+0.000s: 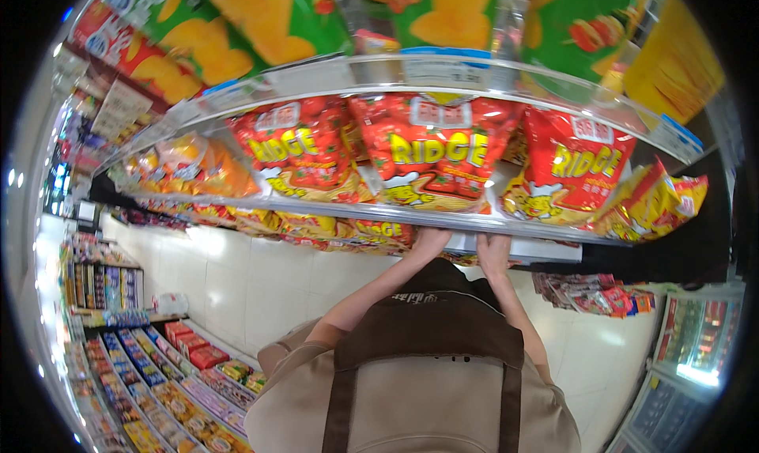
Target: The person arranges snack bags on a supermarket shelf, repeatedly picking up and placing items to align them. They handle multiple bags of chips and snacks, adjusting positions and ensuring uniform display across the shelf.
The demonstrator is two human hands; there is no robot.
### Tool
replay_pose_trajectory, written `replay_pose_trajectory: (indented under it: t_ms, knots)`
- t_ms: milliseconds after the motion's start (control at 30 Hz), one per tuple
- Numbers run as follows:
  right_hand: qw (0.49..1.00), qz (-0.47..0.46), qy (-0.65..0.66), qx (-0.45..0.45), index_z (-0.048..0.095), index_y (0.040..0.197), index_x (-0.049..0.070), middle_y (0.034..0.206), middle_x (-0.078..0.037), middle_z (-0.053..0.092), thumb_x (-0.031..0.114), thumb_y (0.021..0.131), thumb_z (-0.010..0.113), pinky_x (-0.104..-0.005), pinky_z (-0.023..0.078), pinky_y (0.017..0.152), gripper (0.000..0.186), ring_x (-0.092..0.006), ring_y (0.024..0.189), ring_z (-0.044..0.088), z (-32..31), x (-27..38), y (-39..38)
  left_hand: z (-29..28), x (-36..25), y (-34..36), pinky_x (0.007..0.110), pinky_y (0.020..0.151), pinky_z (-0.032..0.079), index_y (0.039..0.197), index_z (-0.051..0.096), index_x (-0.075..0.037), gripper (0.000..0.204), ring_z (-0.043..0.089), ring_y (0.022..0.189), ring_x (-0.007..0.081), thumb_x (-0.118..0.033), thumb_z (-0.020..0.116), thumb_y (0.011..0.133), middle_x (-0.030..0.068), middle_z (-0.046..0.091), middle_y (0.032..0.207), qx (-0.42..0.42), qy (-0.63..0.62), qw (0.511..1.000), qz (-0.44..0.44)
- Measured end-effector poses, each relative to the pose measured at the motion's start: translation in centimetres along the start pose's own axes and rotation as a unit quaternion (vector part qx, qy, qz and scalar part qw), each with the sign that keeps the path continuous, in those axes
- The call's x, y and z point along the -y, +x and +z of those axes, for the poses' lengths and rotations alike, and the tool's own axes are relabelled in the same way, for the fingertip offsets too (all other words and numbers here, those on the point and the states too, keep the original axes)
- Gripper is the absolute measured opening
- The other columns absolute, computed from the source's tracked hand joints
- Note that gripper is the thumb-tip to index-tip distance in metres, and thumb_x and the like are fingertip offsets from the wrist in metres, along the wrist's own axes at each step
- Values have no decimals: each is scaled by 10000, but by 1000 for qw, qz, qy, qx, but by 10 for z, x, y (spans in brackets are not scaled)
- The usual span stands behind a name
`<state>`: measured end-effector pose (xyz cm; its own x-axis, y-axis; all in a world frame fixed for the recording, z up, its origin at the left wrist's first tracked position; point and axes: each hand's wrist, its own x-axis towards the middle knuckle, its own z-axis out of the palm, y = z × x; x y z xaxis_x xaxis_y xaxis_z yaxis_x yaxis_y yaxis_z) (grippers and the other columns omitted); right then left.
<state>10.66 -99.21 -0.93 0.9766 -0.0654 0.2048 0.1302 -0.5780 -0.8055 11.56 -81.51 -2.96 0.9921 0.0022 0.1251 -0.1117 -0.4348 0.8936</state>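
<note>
Both my forearms reach forward to the shelf below the red snack bags. My left hand [429, 241] is at the front of the lower row of yellow and red snack bags [371, 230], its fingers hidden beneath the shelf edge [443, 215]. A short way to its right, my right hand [493, 252] also goes in under that edge, beside a white strip [545, 250]. Its fingertips are out of sight, and whatever either hand touches there cannot be seen. Above them stand red chip bags [435, 149] with a yellow cartoon figure.
Green chip bags [273, 18] fill the upper shelf behind a clear front rail [316, 72]. An orange bag [194, 168] lies at the left. Low racks of packaged snacks [174, 390] stand behind on the left, and a lit glass cooler [696, 350] is at the right.
</note>
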Motion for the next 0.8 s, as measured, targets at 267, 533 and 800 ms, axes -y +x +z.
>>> replay_pose_trajectory:
  t_ms: [267, 533, 800]
  knots:
    - [996, -70, -45, 11, 635, 1101, -26, 1093, -272, 628, 54, 741, 595, -505, 420, 968, 371, -461, 1068, 562, 7, -4, 15, 19, 22, 8, 437, 995, 429, 1199, 587, 13, 436, 539, 1176, 404, -296, 564, 894, 244, 599, 1230, 38, 32, 999, -11]
    - [995, -54, -50, 75, 581, 1208, -8, 1231, -271, 563, 106, 775, 621, -519, 325, 1058, 449, -463, 1202, 468, 15, -8, 21, 7, -4, 17, 441, 1038, 395, 1229, 597, -25, 475, 532, 1206, 369, -373, 538, 911, 207, 599, 1266, 39, 42, 998, -9]
    - [994, -46, -58, 81, 536, 1262, -22, 1256, -245, 566, 114, 839, 598, -450, 331, 1073, 448, -387, 1213, 503, 13, -15, 17, -10, -32, 15, 480, 973, 432, 1153, 631, -52, 421, 569, 1075, 391, -316, 659, 827, 205, 626, 1118, 35, 72, 997, 10]
